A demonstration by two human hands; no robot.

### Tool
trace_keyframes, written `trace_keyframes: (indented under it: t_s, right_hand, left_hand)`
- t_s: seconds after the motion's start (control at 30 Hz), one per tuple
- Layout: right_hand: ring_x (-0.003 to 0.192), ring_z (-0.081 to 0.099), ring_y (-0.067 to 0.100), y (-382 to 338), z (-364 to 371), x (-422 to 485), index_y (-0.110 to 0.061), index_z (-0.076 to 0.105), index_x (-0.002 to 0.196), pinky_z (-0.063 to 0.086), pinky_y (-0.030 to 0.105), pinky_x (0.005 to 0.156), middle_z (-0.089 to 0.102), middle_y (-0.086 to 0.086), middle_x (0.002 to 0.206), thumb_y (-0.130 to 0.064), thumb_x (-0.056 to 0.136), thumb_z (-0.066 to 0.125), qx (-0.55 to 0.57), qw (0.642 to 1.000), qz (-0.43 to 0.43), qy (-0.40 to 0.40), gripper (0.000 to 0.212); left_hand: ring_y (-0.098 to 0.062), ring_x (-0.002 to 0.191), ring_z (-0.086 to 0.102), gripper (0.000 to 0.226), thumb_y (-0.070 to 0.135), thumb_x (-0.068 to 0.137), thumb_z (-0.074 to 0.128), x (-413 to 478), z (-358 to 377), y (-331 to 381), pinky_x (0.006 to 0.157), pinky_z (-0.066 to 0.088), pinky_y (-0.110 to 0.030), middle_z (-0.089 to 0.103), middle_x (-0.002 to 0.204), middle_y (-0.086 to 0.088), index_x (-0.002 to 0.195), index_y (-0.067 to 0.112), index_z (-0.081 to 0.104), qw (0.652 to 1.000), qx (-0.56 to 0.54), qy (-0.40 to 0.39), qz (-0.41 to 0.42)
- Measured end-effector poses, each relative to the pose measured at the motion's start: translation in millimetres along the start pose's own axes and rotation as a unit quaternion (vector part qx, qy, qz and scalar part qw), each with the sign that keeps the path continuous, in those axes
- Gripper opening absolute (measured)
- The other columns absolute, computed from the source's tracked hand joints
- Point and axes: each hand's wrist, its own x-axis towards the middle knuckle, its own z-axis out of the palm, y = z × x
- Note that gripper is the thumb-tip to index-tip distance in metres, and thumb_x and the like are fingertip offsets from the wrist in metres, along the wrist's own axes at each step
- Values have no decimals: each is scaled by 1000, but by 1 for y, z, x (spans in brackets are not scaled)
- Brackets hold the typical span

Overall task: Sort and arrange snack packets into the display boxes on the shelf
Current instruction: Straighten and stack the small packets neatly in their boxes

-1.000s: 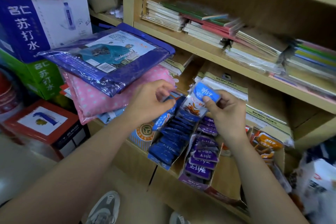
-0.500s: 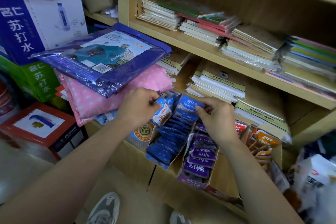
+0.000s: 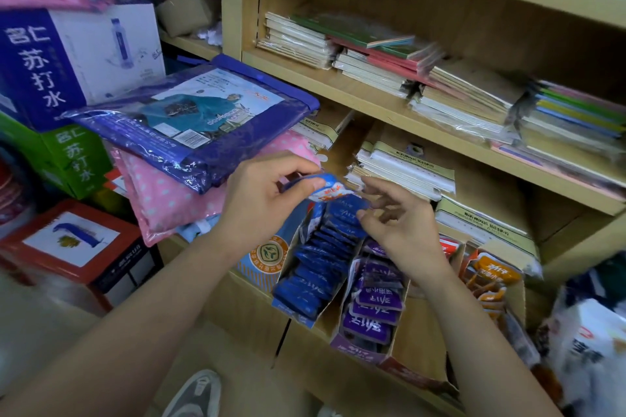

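Pinching a blue-white snack packet [image 3: 327, 189] with left hand [image 3: 264, 196] fingers [image 3: 305, 183], just above the blue display box [image 3: 299, 314] on the shelf [image 3: 244, 308]. Reaching with right hand [image 3: 403, 230], fingers loosely curled at the rearmost packets; cannot tell any grip.

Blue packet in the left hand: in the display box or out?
Out. The left hand pinches the blue packet above the row of blue packets filed in the display box.
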Motion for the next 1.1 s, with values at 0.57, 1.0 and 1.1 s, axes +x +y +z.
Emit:
trace_keyframes:
  t_s: [0.57,1.0,1.1]
  right_hand:
    - [94,71,10,-10,-11,7,-31,69,97,60,40,80,75,-8,97,-15,92,69,109,985,-21,134,17]
    - [101,73,19,-1,-1,13,-18,62,120,62,40,80,76,2,108,-13,93,67,263,947,106,152,28]
    - [105,72,20,-7,-11,13,-18,61,123,62,38,79,74,3,115,-11,93,67,328,928,67,165,32]
  left_hand:
    - [-5,90,67,54,26,80,84,8,22,-13,81,55,-27,69,100,13,130,29,64,986,37,-104,-122]
    - [-23,71,70,16,37,93,63,8,29,-38,63,57,-48,73,82,2,93,22,58,982,74,49,-164]
    - [-16,81,73,16,44,95,53,12,18,-34,63,59,-49,74,91,1,100,29,52,985,38,72,-152]
